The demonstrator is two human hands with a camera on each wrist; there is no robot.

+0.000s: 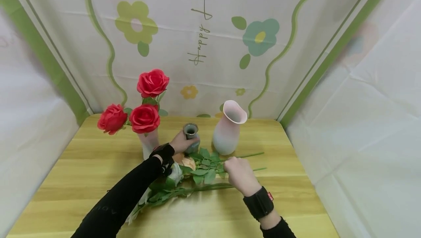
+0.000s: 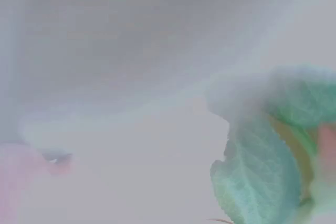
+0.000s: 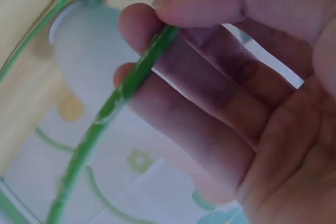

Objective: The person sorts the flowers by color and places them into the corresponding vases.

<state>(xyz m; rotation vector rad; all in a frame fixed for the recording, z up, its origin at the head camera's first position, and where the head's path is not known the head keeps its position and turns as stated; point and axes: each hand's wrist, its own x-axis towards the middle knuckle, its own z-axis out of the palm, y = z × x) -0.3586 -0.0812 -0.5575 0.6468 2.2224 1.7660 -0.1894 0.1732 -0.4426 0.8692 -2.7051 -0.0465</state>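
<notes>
In the head view my left hand (image 1: 181,142) grips a small grey-blue vase (image 1: 194,147), which stands upright with its fingers partly hidden behind it. My right hand (image 1: 241,174) is lower and to the right, over the stems of flowers lying on the table. The right wrist view shows its thumb and fingertips pinching a green stem (image 3: 105,111). A peach flower (image 1: 188,163) and a pale bluish-white flower (image 1: 176,173) lie among leaves (image 1: 205,168) between the hands. The left wrist view is mostly pale blur, with a green leaf (image 2: 257,171) at right.
Red roses (image 1: 144,118) stand in a pinkish-white vase (image 1: 149,143) at left. A larger pink-to-white vase (image 1: 227,133) stands right of the small one. More leafy stems (image 1: 213,187) lie in front on the wooden table (image 1: 283,194). A printed cloth (image 1: 210,73) hangs behind.
</notes>
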